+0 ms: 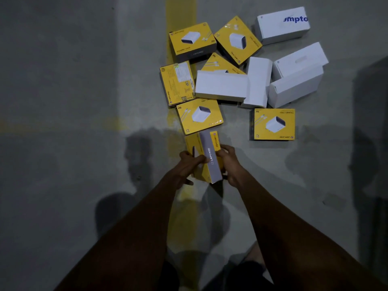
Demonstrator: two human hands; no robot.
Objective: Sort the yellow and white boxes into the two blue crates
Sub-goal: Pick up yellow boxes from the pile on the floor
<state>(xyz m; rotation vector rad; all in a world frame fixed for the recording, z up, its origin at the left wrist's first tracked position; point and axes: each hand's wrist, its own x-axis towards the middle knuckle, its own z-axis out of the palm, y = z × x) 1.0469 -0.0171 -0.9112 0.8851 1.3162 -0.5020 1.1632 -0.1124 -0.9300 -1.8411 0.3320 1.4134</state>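
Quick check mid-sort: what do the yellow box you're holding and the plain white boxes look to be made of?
Yellow box, held between left hand and right hand: looks like printed paperboard, smooth with a slight sheen, crisp folded edges and a grey side panel. White boxes: likely matte folding cardboard; sharp creases, no gloss. Dim light leaves the coatings uncertain.

Grey concrete floor (73, 101), yellow painted line (180, 17); yellow boxes (199, 116) and white boxes (220, 86) scattered beyond the fingers.

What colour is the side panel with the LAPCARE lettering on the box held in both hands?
Grey, on the yellow box; head view, the only one.
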